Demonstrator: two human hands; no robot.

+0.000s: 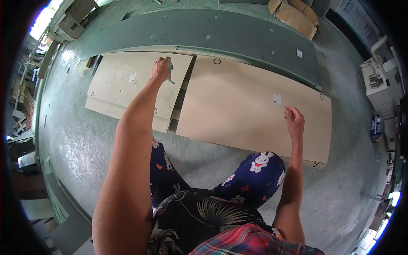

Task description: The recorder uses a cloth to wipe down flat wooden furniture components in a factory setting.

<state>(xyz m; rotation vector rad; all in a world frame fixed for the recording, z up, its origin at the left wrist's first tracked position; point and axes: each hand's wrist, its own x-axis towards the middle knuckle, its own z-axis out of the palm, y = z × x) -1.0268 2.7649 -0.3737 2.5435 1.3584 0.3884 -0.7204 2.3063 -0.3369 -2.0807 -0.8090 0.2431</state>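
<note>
Two stacks of pale wooden boards lie on the green floor in front of me. My left hand (160, 69) is stretched out over the left board stack (119, 85) and is closed on a small grey-green tool (171, 72). My right hand (294, 120) hovers over the large right board (238, 106) with its fingers curled, just below a small white label (277, 99); I cannot tell whether something tiny is pinched in it. Round holes mark the boards' corners. My knees in blue patterned trousers (255, 174) are at the near edge of the right board.
Long dark green panels (204, 29) lie beyond the boards. Cardboard boxes (297, 15) sit at the back right. A white machine (380, 85) stands at the right edge. Shelving and clutter (25, 106) line the left side.
</note>
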